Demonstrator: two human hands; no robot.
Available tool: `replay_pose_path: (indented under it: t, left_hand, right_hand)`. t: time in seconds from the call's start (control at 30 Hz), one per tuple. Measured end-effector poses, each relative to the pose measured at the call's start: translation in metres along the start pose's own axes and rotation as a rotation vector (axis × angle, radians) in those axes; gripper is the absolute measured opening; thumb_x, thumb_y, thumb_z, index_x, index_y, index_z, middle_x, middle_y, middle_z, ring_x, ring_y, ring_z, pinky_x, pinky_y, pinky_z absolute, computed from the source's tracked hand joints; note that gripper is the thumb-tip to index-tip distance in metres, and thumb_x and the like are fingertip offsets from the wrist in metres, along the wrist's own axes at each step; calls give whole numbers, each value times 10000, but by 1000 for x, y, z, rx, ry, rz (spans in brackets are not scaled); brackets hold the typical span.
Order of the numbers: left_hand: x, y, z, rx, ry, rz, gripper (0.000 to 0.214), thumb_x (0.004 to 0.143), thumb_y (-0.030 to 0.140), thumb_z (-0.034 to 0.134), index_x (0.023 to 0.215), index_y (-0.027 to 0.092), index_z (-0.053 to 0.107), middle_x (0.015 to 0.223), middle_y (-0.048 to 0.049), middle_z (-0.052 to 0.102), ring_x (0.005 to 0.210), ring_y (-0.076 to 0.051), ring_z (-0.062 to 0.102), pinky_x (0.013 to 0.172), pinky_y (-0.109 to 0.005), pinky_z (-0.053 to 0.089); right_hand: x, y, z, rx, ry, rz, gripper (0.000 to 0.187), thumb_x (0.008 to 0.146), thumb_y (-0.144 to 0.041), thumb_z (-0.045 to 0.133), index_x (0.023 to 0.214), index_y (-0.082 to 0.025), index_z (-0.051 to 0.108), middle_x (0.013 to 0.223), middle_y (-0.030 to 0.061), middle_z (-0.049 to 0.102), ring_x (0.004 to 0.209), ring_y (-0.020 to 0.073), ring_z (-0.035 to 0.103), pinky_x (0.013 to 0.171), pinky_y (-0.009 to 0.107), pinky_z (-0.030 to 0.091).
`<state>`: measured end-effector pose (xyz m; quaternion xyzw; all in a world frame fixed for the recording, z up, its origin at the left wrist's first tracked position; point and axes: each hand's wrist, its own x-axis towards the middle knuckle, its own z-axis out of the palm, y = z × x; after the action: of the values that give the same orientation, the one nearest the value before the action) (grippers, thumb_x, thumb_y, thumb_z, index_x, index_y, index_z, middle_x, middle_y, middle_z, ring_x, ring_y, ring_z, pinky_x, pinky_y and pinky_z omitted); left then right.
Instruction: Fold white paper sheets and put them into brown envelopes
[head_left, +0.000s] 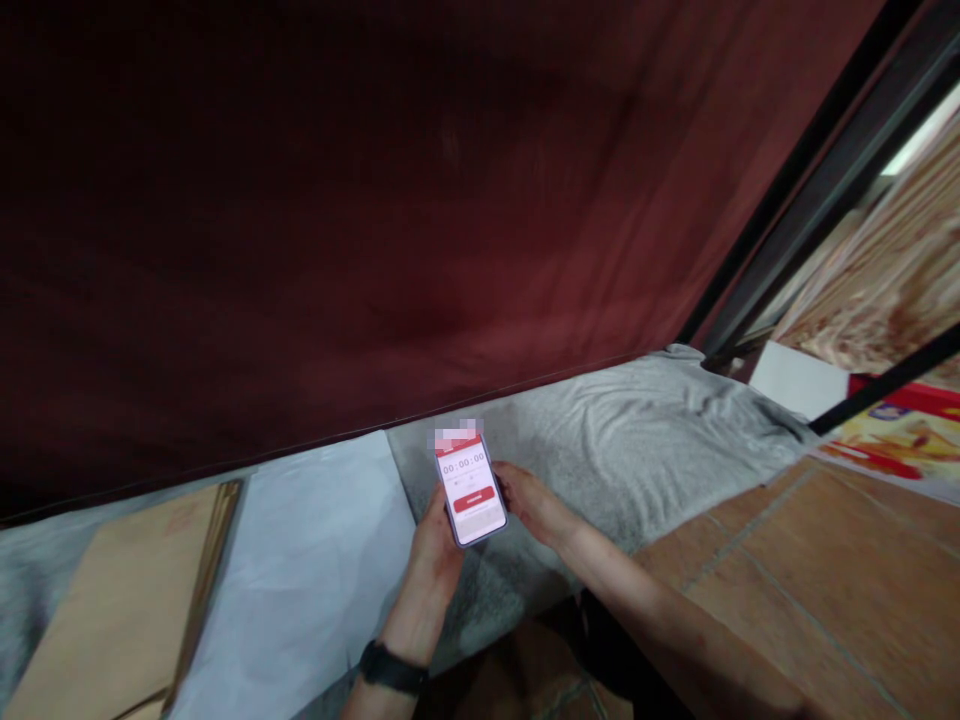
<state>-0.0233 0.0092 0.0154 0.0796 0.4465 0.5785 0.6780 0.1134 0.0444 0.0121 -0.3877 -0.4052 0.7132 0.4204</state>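
A phone [470, 487] with a lit white and red screen showing a timer at zeros is held up in front of me. My left hand [433, 548] grips its lower left edge, with a black watch on the wrist. My right hand [529, 500] touches the phone's right edge with curled fingers. Both hands hover above a grey cloth [637, 440] spread on the floor.
A dark red curtain [337, 220] fills the view behind. A white sheet [315, 570] and a stack of brown cardboard [127, 600] lie at the left. Brown floor tiles [825, 580] are at the right, with black metal bars [825, 200] and printed packaging [900, 435] beyond.
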Motion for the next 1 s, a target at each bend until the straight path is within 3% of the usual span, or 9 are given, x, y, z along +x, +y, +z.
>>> replay_pose_path:
  t: [0.33, 0.63, 0.77, 0.93, 1.0]
  left_hand:
    - [2, -3, 0, 27, 4, 23, 372, 992, 374, 494, 1215, 134, 669, 1067, -83, 777, 981, -218, 734, 950, -354, 566]
    - [-7, 1, 4, 38, 24, -19, 368, 997, 368, 489, 1217, 140, 676, 1141, -83, 762, 1028, -212, 725, 957, -328, 559]
    - [-5, 0, 3, 22, 12, 8, 373, 988, 378, 508, 1209, 130, 677, 1142, -96, 760, 1032, -224, 726, 965, -349, 558]
    - [-2, -8, 12, -22, 22, 13, 321, 972, 347, 529, 1141, 135, 701, 1115, -103, 765, 1069, -235, 711, 989, -365, 544]
    - [-4, -11, 15, 12, 2, 40, 299, 968, 340, 528, 1121, 155, 705, 1158, -103, 751, 1125, -240, 685, 1011, -368, 527]
  right_hand:
    - [-6, -7, 7, -42, 61, -62, 222, 840, -393, 575, 787, -205, 680, 745, 33, 678, 716, 203, 581, 679, 330, 414]
    - [-2, -1, 5, -32, 58, -87, 265, 853, -451, 586, 836, -201, 673, 779, 24, 694, 763, 205, 624, 731, 319, 458]
    - [-2, -1, 7, 15, 64, -25, 300, 842, -473, 574, 835, -192, 679, 789, 51, 699, 748, 210, 626, 711, 321, 461]
    - [-2, -3, 4, 92, 26, -3, 270, 831, -465, 601, 788, -206, 663, 751, 68, 688, 803, 257, 661, 733, 364, 490]
    - [-2, -5, -1, 59, 73, -1, 278, 836, -464, 596, 772, -200, 654, 708, 73, 673, 802, 271, 670, 705, 373, 495]
